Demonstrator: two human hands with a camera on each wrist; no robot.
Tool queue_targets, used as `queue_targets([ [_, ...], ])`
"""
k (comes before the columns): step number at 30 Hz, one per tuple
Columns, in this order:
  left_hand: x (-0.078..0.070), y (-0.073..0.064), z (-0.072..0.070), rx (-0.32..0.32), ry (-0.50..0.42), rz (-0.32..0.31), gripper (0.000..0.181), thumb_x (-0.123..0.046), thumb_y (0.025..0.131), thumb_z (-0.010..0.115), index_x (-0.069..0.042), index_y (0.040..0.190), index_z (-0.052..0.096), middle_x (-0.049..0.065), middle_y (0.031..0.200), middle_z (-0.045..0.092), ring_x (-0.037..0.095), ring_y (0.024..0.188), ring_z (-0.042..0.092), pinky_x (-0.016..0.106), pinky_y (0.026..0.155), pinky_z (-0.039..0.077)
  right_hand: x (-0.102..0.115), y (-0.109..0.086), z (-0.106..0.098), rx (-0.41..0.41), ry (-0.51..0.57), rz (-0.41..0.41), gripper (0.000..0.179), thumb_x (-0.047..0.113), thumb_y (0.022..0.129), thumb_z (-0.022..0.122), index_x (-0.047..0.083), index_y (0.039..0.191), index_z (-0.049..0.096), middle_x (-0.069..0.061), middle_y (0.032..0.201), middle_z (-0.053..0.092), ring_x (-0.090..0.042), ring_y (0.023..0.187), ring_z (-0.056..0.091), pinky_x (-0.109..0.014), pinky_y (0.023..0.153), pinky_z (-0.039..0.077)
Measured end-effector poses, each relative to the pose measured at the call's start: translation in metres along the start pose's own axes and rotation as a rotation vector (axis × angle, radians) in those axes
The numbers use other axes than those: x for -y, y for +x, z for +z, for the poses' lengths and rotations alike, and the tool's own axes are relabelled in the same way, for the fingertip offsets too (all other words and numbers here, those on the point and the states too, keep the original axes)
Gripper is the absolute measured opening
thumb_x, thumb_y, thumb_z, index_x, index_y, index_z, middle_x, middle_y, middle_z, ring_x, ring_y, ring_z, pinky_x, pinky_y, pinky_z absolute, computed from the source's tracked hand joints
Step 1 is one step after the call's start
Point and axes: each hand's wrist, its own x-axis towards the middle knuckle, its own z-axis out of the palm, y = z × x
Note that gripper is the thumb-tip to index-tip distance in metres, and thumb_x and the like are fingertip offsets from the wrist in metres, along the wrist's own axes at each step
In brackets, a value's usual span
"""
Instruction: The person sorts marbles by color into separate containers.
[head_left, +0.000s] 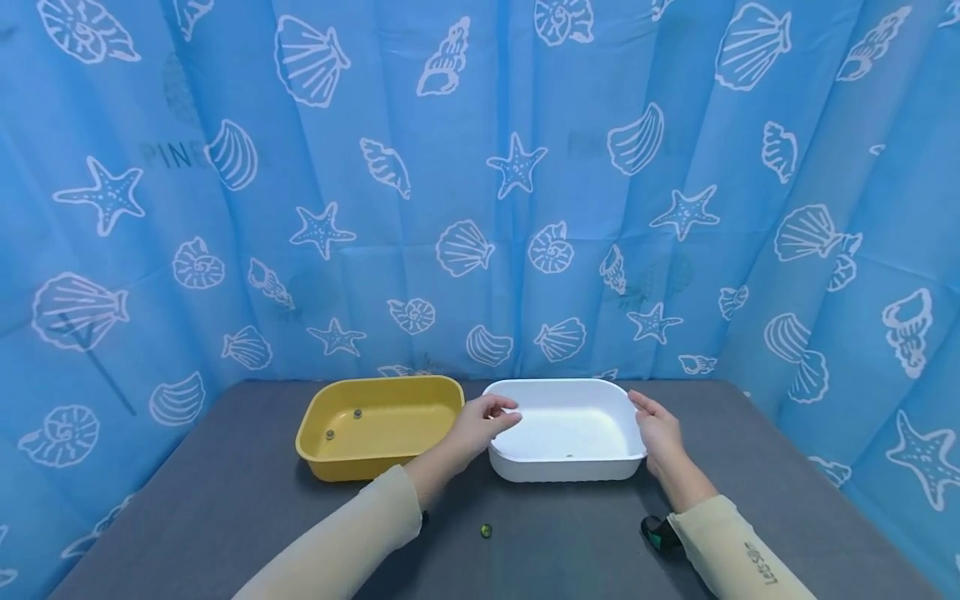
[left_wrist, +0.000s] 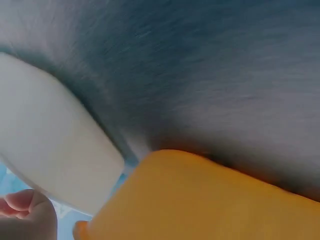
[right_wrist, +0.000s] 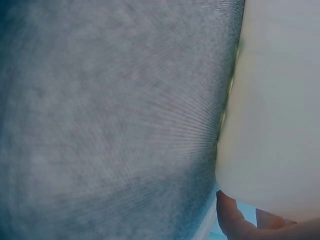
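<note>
My left hand (head_left: 474, 427) is over the left end of a white basin (head_left: 566, 471), thumb and fingers loosely bent with a gap between their tips and nothing visible in them. In the left wrist view its fingers (left_wrist: 22, 202) show beside the basin's rim. My right hand (head_left: 662, 432) rests along the basin's right end, fingers fairly straight at the rim. From the right wrist, fingers (right_wrist: 230, 215) appear against the outer wall. A tiny greenish speck (head_left: 569, 456) lies inside the basin near its front wall. A small round green and yellow marble-like piece (head_left: 486, 530) lies on the table before it.
Left of the white basin stands a yellow basin (head_left: 352, 469) with two small grey pieces (head_left: 357, 413) in it. A black object with a green patch (head_left: 660, 533) is by the right sleeve on the grey table (head_left: 247, 467). A blue seashell curtain (head_left: 420, 208) hangs behind.
</note>
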Motion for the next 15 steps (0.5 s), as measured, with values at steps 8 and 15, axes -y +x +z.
queue_targets([
  [8,0.007,-0.034,-0.014,0.161,0.038,0.002,0.029,-0.017,0.094,0.066,0.003,0.114,0.064,0.002,0.083,0.054,0.015,0.079,0.049,0.025,0.069,0.042,0.000,0.001,0.000,0.004,-0.008,-0.004,0.046,0.008,0.106,0.025,0.004,0.152,0.030,-0.018,0.156,0.026,-0.038,0.144,0.020,-0.052,0.113,0.022],
  [15,0.016,-0.054,-0.025,0.279,0.058,-0.046,0.027,-0.016,0.092,0.069,0.000,0.113,0.066,0.000,0.084,0.056,0.014,0.079,0.050,0.025,0.069,0.041,0.001,0.001,-0.001,0.015,-0.003,0.003,0.046,0.009,0.106,0.025,0.005,0.152,0.030,-0.018,0.157,0.025,-0.037,0.144,0.019,-0.052,0.113,0.021],
])
